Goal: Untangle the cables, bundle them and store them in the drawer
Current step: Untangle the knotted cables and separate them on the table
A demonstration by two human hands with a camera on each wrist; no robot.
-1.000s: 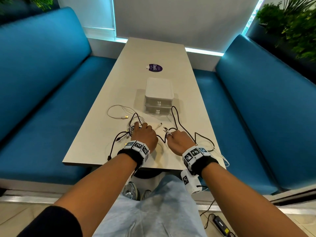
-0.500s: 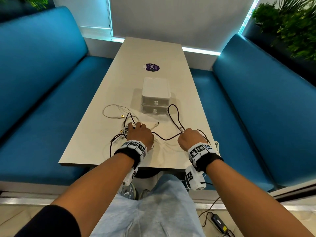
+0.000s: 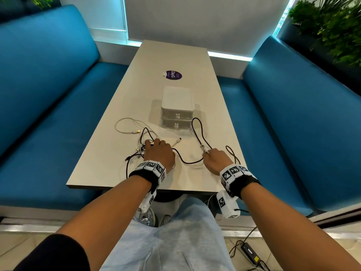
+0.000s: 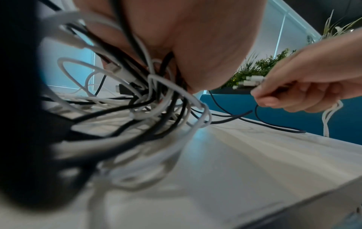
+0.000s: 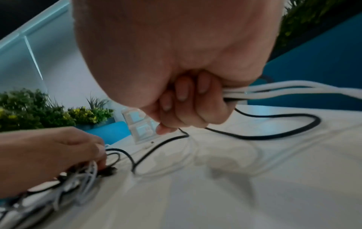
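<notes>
Head cam sits high, looking fwd and down the length of the table (image 3: 172, 55), taking in both forearms, the drawer unit (image 3: 177, 107) mid-table and the blue benches (image 3: 39, 94) either side. Left wrist cam is right down at tabletop level under the left hand (image 4: 188, 43), v. close to the cable tangle (image 4: 137, 105), facing across to the right hand (image 4: 305, 86). Right wrist cam is just as low under the right hand (image 5: 176, 62), facing back at the left hand (image 5: 49, 156) and drawer unit (image 5: 140, 125), so all three share the near end of the table w/ both hands.
</notes>
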